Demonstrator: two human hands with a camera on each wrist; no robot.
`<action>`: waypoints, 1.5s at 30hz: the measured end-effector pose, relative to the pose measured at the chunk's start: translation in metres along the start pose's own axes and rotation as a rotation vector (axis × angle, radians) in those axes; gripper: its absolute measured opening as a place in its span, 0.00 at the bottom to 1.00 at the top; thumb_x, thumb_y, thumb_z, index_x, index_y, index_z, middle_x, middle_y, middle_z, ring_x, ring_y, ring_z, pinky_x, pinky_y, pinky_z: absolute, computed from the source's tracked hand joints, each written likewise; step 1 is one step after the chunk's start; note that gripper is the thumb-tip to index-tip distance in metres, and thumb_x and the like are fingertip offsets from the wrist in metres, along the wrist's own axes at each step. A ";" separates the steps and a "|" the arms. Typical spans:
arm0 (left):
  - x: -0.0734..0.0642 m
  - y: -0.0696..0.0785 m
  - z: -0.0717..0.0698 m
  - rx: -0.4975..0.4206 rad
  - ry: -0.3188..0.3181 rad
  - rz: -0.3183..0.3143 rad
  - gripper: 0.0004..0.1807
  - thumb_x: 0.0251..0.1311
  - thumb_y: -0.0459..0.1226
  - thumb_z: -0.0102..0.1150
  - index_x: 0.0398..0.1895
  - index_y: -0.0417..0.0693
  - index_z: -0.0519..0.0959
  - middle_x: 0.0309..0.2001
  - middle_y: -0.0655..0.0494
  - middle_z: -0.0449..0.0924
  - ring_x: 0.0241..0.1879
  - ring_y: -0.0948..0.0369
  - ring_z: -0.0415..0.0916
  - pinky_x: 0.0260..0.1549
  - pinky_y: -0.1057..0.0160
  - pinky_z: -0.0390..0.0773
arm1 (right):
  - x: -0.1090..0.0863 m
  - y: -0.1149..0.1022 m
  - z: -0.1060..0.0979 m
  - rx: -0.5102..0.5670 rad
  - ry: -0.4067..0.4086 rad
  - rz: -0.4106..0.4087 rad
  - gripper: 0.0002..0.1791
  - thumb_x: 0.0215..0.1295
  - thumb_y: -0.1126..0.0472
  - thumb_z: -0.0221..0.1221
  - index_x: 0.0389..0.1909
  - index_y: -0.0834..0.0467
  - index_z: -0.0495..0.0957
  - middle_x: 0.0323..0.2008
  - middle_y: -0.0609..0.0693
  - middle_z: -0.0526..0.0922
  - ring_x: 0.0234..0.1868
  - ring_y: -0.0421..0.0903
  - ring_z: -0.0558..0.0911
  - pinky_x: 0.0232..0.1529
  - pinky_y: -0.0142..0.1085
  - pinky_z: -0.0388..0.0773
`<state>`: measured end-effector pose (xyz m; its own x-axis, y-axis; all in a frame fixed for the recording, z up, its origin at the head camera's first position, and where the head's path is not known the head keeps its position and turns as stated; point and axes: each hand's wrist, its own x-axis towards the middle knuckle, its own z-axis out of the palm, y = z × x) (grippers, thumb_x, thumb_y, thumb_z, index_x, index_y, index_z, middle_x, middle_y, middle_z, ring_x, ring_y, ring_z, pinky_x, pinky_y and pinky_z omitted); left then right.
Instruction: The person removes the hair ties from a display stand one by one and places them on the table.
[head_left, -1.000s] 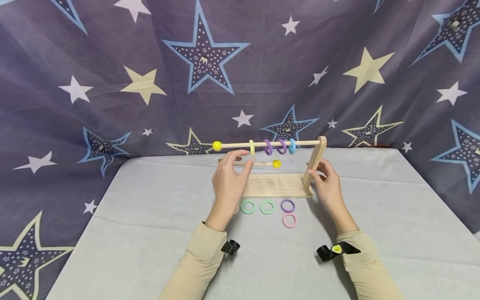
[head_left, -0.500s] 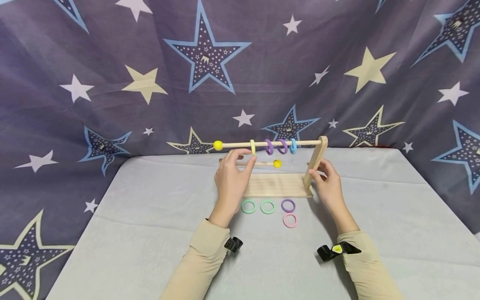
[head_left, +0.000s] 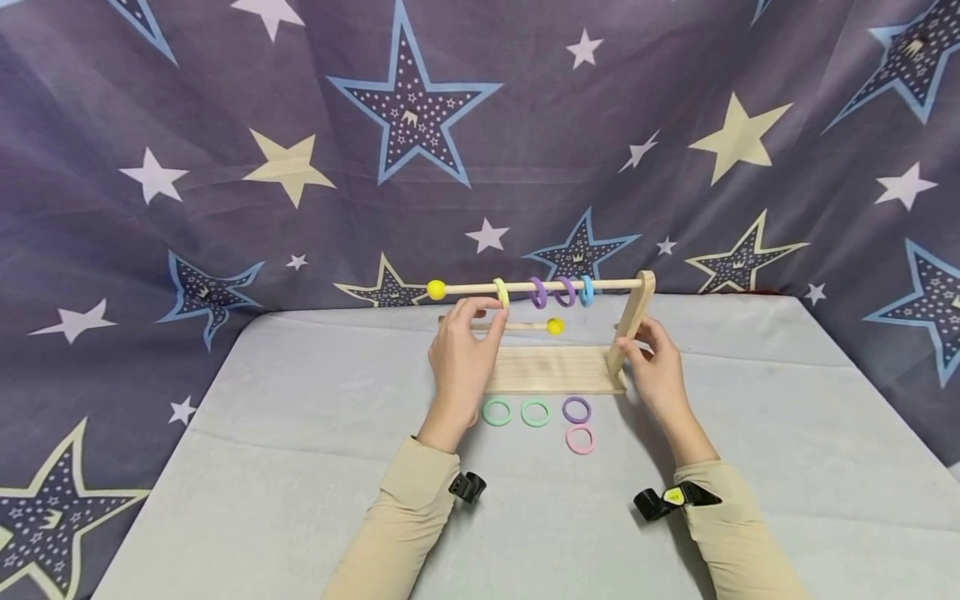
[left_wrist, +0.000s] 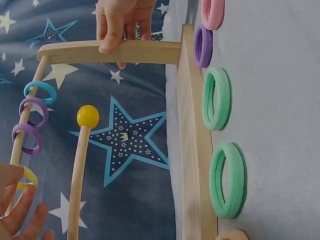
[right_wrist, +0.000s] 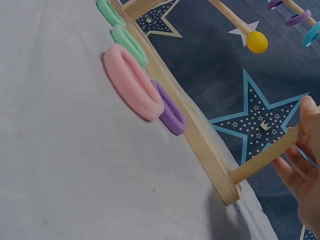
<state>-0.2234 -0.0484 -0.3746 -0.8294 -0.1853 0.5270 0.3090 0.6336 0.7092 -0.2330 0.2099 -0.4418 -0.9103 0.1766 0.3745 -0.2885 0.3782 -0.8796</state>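
In the head view, a wooden stand [head_left: 555,371] has an upper rod [head_left: 472,289] tipped with a yellow ball. My left hand [head_left: 462,354] pinches a yellow hair tie [head_left: 502,292] that hangs round this rod; the left wrist view shows the fingertips at the yellow hair tie [left_wrist: 31,176]. Further right on the rod hang two purple hair ties [head_left: 537,292] and a blue hair tie [head_left: 587,291]. My right hand [head_left: 660,375] grips the stand's upright [head_left: 632,321], thumb on the near side and fingers behind.
A lower rod with a yellow ball [head_left: 555,326] points right beneath the upper one. Before the base lie two green hair ties [head_left: 536,412], a purple one [head_left: 577,409] and a pink one [head_left: 580,439] on the grey cloth [head_left: 540,533]. A star-patterned curtain [head_left: 525,167] hangs behind.
The yellow hair tie has shifted slightly left along the upper rod and tilted, with my left fingertips moving along. My right hand keeps its grip on the upright.
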 end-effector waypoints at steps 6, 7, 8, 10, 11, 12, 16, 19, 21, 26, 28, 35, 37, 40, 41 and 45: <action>0.000 -0.001 0.000 -0.005 0.011 -0.002 0.07 0.63 0.47 0.65 0.40 0.60 0.85 0.40 0.60 0.84 0.43 0.60 0.78 0.38 0.50 0.74 | 0.001 0.000 0.000 0.010 0.007 -0.012 0.23 0.68 0.65 0.60 0.62 0.67 0.71 0.52 0.64 0.80 0.47 0.29 0.74 0.47 0.22 0.71; 0.000 -0.001 -0.001 -0.006 0.013 -0.002 0.07 0.63 0.47 0.65 0.40 0.59 0.84 0.40 0.60 0.84 0.43 0.60 0.78 0.38 0.50 0.74 | 0.001 0.001 0.000 0.012 0.008 -0.012 0.23 0.68 0.65 0.60 0.62 0.68 0.71 0.52 0.64 0.80 0.47 0.29 0.74 0.46 0.22 0.71; 0.000 -0.001 -0.001 -0.009 0.014 -0.001 0.07 0.63 0.47 0.65 0.40 0.59 0.84 0.40 0.58 0.84 0.43 0.59 0.78 0.38 0.49 0.74 | 0.001 0.000 0.000 0.014 0.008 -0.013 0.23 0.68 0.66 0.60 0.61 0.68 0.71 0.52 0.64 0.80 0.47 0.29 0.74 0.46 0.22 0.71; -0.001 -0.002 -0.002 -0.015 0.019 -0.003 0.07 0.64 0.47 0.64 0.41 0.59 0.84 0.41 0.57 0.84 0.43 0.59 0.79 0.38 0.48 0.74 | 0.001 0.000 0.000 0.014 0.007 -0.014 0.23 0.68 0.66 0.60 0.62 0.68 0.70 0.52 0.64 0.80 0.47 0.29 0.74 0.47 0.22 0.71; -0.001 -0.003 -0.002 -0.018 0.023 -0.005 0.07 0.64 0.47 0.64 0.41 0.59 0.84 0.41 0.57 0.84 0.43 0.59 0.79 0.38 0.48 0.74 | 0.001 0.000 0.000 0.010 0.006 -0.013 0.23 0.68 0.65 0.60 0.62 0.68 0.70 0.52 0.64 0.80 0.47 0.29 0.74 0.47 0.22 0.71; 0.000 -0.004 -0.003 -0.021 0.028 -0.009 0.07 0.64 0.47 0.64 0.41 0.59 0.84 0.41 0.57 0.84 0.43 0.59 0.79 0.37 0.48 0.74 | 0.000 0.000 0.000 0.006 0.005 -0.013 0.23 0.68 0.65 0.60 0.62 0.68 0.70 0.52 0.64 0.80 0.47 0.29 0.74 0.47 0.22 0.71; 0.001 -0.007 -0.008 -0.035 0.058 -0.021 0.07 0.63 0.46 0.65 0.41 0.59 0.84 0.40 0.58 0.84 0.41 0.58 0.80 0.37 0.48 0.74 | 0.000 0.000 0.000 -0.006 0.001 -0.009 0.23 0.69 0.65 0.60 0.62 0.68 0.70 0.52 0.64 0.80 0.48 0.29 0.74 0.48 0.23 0.71; 0.001 -0.010 -0.012 -0.042 0.079 -0.026 0.07 0.63 0.46 0.65 0.41 0.58 0.84 0.39 0.58 0.84 0.39 0.56 0.80 0.35 0.49 0.73 | 0.000 0.000 0.000 -0.003 0.001 -0.009 0.23 0.69 0.65 0.59 0.62 0.67 0.70 0.52 0.64 0.80 0.48 0.29 0.74 0.48 0.23 0.71; 0.002 -0.011 -0.014 -0.049 0.087 -0.029 0.07 0.63 0.46 0.65 0.41 0.58 0.84 0.39 0.57 0.84 0.38 0.55 0.79 0.34 0.50 0.72 | 0.000 0.000 0.000 0.000 0.002 -0.011 0.23 0.69 0.65 0.60 0.62 0.67 0.70 0.52 0.64 0.80 0.48 0.29 0.74 0.48 0.23 0.71; 0.002 -0.015 -0.019 -0.075 0.112 -0.031 0.07 0.62 0.46 0.66 0.41 0.58 0.84 0.38 0.56 0.85 0.36 0.56 0.78 0.33 0.52 0.72 | 0.000 -0.001 0.000 0.013 0.003 -0.010 0.23 0.68 0.64 0.60 0.62 0.67 0.71 0.52 0.63 0.80 0.48 0.30 0.74 0.47 0.22 0.71; 0.003 -0.016 -0.020 -0.089 0.120 -0.032 0.07 0.62 0.45 0.66 0.41 0.57 0.84 0.37 0.57 0.85 0.36 0.57 0.78 0.33 0.53 0.72 | -0.001 -0.002 0.000 0.018 0.002 -0.009 0.24 0.68 0.64 0.60 0.63 0.66 0.71 0.52 0.63 0.80 0.48 0.30 0.74 0.47 0.22 0.71; 0.003 -0.021 -0.024 -0.117 0.132 -0.061 0.07 0.62 0.45 0.66 0.41 0.56 0.85 0.37 0.59 0.85 0.39 0.57 0.81 0.35 0.53 0.73 | -0.001 -0.002 0.000 0.021 0.000 0.010 0.25 0.68 0.66 0.60 0.64 0.66 0.69 0.54 0.63 0.80 0.48 0.30 0.74 0.47 0.23 0.71; 0.004 -0.022 -0.026 -0.124 0.140 -0.070 0.07 0.62 0.44 0.66 0.40 0.56 0.85 0.36 0.59 0.85 0.39 0.56 0.81 0.35 0.53 0.72 | -0.001 -0.002 0.000 0.017 -0.001 0.019 0.25 0.68 0.66 0.60 0.64 0.66 0.69 0.54 0.63 0.80 0.48 0.30 0.73 0.47 0.23 0.71; 0.005 -0.023 -0.028 -0.132 0.150 -0.076 0.07 0.63 0.43 0.65 0.41 0.54 0.85 0.36 0.59 0.86 0.39 0.56 0.81 0.36 0.56 0.72 | -0.001 -0.003 0.001 0.015 -0.002 0.031 0.24 0.69 0.67 0.59 0.64 0.67 0.69 0.54 0.65 0.79 0.48 0.29 0.73 0.48 0.23 0.70; 0.005 -0.024 -0.029 -0.133 0.153 -0.077 0.07 0.63 0.43 0.65 0.41 0.54 0.85 0.36 0.59 0.86 0.39 0.56 0.81 0.36 0.57 0.72 | -0.001 -0.003 0.001 0.017 -0.001 0.035 0.24 0.69 0.67 0.58 0.64 0.68 0.69 0.54 0.65 0.79 0.48 0.29 0.73 0.48 0.23 0.70; 0.007 -0.025 -0.031 -0.135 0.162 -0.081 0.07 0.63 0.43 0.65 0.41 0.55 0.85 0.38 0.61 0.86 0.40 0.59 0.81 0.38 0.58 0.72 | 0.000 -0.004 0.002 0.020 0.002 0.032 0.24 0.69 0.70 0.58 0.64 0.70 0.68 0.54 0.67 0.78 0.47 0.29 0.73 0.47 0.22 0.70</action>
<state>-0.2230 -0.0887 -0.3744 -0.7719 -0.3564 0.5265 0.3132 0.5075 0.8027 -0.2322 0.2067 -0.4390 -0.9184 0.1900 0.3470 -0.2656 0.3538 -0.8968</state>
